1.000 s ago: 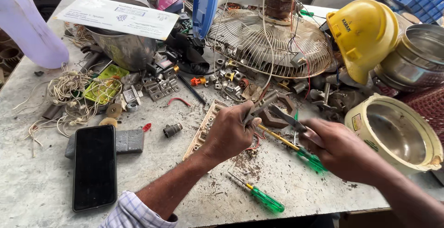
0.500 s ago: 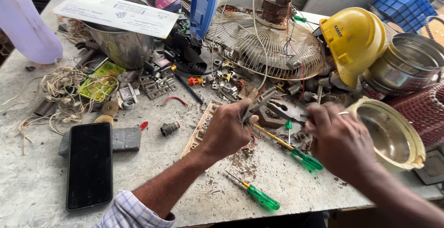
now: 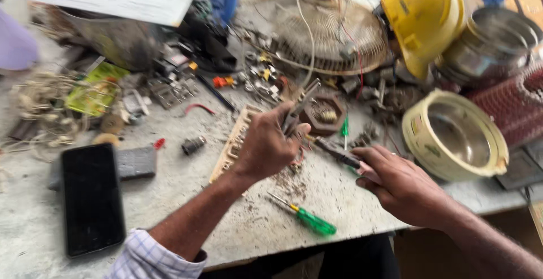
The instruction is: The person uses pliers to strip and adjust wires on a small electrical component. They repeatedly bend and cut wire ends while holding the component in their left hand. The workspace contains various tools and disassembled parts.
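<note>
Left hand gripping pliers, cream pot empty

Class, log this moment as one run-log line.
left hand: grips pliers | right hand: holds screwdriver | spare green-handled screwdriver: lying on workbench

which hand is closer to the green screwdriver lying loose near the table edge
Right. The right hand lies just right of the green screwdriver and slightly above it. The left hand is farther up the table, gripping pliers.
</note>
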